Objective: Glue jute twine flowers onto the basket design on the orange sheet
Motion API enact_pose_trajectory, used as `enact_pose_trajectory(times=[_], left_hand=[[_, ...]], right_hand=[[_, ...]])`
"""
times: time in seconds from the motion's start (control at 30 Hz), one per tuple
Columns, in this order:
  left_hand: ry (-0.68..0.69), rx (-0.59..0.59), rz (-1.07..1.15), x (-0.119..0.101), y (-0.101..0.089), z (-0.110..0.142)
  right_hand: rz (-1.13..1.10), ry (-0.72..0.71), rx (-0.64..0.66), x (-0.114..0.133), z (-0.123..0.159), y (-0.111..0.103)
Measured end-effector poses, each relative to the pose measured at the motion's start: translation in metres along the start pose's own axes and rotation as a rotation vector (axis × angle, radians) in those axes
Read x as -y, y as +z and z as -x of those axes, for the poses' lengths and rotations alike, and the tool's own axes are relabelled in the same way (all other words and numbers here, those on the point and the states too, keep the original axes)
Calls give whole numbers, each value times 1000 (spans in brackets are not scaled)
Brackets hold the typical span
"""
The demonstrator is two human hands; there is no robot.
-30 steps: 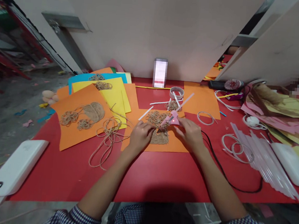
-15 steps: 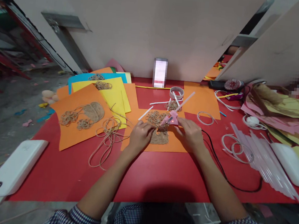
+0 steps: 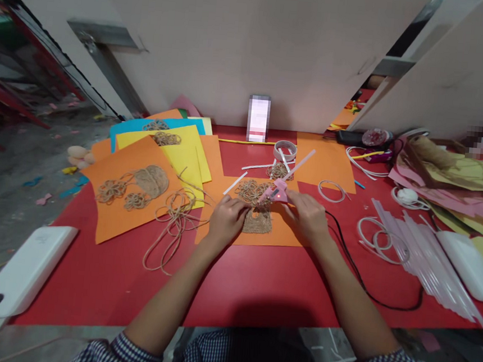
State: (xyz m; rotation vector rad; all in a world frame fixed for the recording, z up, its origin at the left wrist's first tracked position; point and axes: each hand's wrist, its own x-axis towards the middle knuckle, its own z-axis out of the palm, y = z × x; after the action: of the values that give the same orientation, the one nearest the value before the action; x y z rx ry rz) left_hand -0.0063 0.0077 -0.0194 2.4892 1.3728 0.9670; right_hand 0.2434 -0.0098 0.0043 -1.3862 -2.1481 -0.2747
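Observation:
My right hand (image 3: 309,214) is closed around a pink hot glue gun (image 3: 280,191), with a clear glue stick (image 3: 302,162) poking out of its back. The nozzle points down-left at a brown twine piece (image 3: 258,222) on an orange sheet (image 3: 291,234). At the left edge of that piece my left hand (image 3: 229,216) pinches with thumb and forefinger; what lies between the fingertips, perhaps twine, is too small to make out. Twine loops shaped like flowers (image 3: 252,191) lie just beyond the nozzle.
Loose twine (image 3: 176,215) and an orange sheet with twine shapes (image 3: 114,215) lie left. A white power bank (image 3: 26,275) sits at the left edge. Clear glue sticks (image 3: 425,253) and a black cord (image 3: 356,270) lie right. A phone (image 3: 259,118) and tape roll (image 3: 285,150) stand behind.
The glue gun's nozzle has shifted slightly left and down over the twine piece since the first frame. Both hands have stayed almost in place.

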Motion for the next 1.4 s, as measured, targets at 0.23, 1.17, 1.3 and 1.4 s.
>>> enact_pose_trajectory(times=[0.23,1.17,1.3,1.4], left_hand=[[1,-5,-2,0,-1,0],[-17,19,11,-1,-2,0],[-9,10,6,-1,-2,0],[-13,8,3,-2,-2,-1]], right_hand=[[8,2,-5,1,-1,-2],[17,85,37,5,0,3],[17,49,-9,8,0,3],[18,26,-25,8,-1,4]])
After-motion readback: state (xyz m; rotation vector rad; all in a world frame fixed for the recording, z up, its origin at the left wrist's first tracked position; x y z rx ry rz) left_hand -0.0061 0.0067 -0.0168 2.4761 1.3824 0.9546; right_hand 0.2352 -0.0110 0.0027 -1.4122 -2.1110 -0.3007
